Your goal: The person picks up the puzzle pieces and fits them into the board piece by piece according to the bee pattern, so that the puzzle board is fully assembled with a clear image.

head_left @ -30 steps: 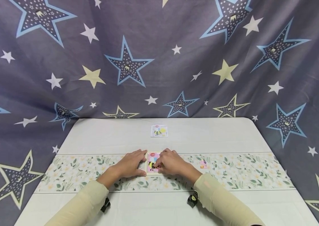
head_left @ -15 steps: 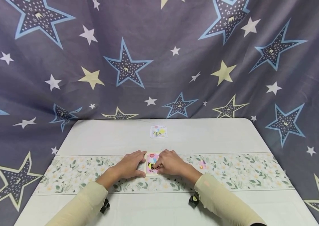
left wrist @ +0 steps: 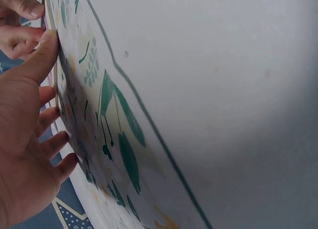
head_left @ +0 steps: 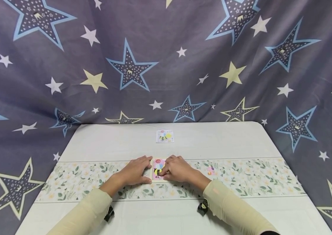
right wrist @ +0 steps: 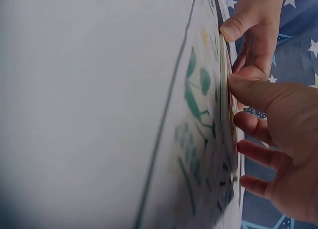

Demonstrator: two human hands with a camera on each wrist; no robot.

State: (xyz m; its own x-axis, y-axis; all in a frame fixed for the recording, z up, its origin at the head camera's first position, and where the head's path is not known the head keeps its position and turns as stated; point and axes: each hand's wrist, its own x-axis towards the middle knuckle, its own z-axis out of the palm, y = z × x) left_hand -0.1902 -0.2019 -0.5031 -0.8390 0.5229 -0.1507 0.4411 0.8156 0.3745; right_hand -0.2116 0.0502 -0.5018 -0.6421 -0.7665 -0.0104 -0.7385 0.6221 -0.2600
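Observation:
A jigsaw puzzle with a bee and a red round shape on pink [head_left: 157, 168] lies in a pale-edged board in the head view. My left hand [head_left: 137, 170] rests along the board's left edge, thumb [left wrist: 45, 52] at the near corner and fingers spread beyond it in the left wrist view. My right hand [head_left: 178, 168] covers the right part of the puzzle, its bent fingertips on the bee. In the right wrist view its thumb [right wrist: 243, 87] touches the board's near edge. Whether a puzzle piece is pinched in it I cannot tell.
A loose pink puzzle piece [head_left: 211, 170] lies to the right on the flowered runner [head_left: 251, 178]. Behind the board, a card with the bee picture [head_left: 165, 136] lies on the white table [head_left: 213, 140]. A star-patterned curtain [head_left: 166, 81] hangs behind.
The right fingertips have shifted slightly left and toward me on the puzzle, so the bee's stripes show differently. My left hand stays in place; the head view has tilted a little.

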